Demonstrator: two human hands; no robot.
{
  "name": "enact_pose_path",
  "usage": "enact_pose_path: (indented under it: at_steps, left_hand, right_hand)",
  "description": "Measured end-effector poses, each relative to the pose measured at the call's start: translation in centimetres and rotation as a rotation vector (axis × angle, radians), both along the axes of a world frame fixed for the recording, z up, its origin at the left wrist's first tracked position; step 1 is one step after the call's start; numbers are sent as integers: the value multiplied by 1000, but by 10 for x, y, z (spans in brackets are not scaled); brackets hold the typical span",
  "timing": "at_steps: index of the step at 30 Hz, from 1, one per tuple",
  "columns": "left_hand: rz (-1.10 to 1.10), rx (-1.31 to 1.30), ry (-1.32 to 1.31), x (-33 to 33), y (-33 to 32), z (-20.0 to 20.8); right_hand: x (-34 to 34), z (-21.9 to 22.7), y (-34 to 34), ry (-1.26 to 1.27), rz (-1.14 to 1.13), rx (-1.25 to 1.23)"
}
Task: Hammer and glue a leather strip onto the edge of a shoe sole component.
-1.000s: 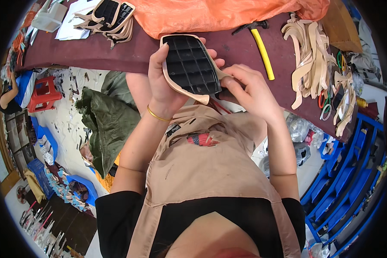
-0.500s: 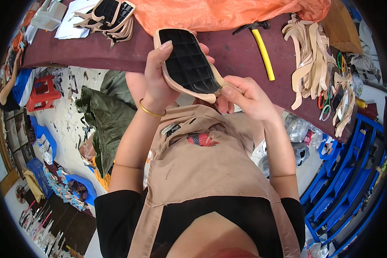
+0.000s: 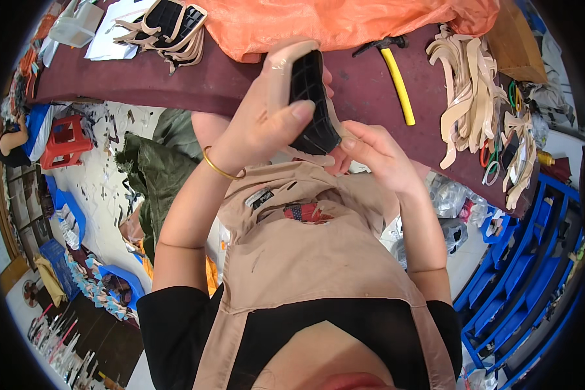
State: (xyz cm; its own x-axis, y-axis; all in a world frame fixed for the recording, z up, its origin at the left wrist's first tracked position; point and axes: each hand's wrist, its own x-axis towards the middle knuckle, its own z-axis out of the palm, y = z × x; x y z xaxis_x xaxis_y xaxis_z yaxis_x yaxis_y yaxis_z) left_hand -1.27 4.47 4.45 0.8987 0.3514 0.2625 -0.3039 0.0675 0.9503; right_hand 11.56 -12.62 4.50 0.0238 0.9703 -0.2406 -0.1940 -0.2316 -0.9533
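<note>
Black gridded piece [image 3: 309, 97] with beige edging [image 3: 280, 79] around its rim, gripped from both sides. Left hand [image 3: 261, 127]: grip spread to the piece's width, thumb laid over the black face, fingers behind, tips showing past the far side. Right hand [image 3: 377, 153]: grip narrow, thumb and fingers pinched at the lower right corner, apparently on the edging there; exact contact partly hidden. Piece is tilted, held up before the apron [image 3: 312, 266], near the front of the maroon worktop [image 3: 364, 84].

Handling notes (judgement): keep the left hold firm but off the edging being worked, so the rim stays free. Work the edging round the corner in short pinches, with even tension; a hard pull may pucker it or drag it off line. Turn the piece toward the right fingers rather than twisting the wrist.

Counts, moving outward:
- In hand: 1 piece.
- Hammer [image 3: 398, 84], yellow handle: 1, beyond the right hand.
- Orange sheet [image 3: 344, 26]: 1, along the far side.
- Stacked pieces [image 3: 160, 18], left: at least 2 black faces; overlap prevents a total.
- Beige strips [image 3: 471, 97], right: many, tangled, not countable.
- Wooden box [image 3: 517, 42]: 1, beside the strips.
- Red stool [image 3: 78, 130], floor at left: 1.
</note>
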Motion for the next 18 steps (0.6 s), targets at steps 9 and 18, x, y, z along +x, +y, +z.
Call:
enact_pose_path:
  at_steps: [9,18]
  left_hand:
    - [-162,-770,-106,3,-12,10]
    - [-217,-705,-129,11,-19,19]
  right_hand:
    - [12,-18,-21,248,-231,37]
    - [-13,-6,3,509,-95,-102]
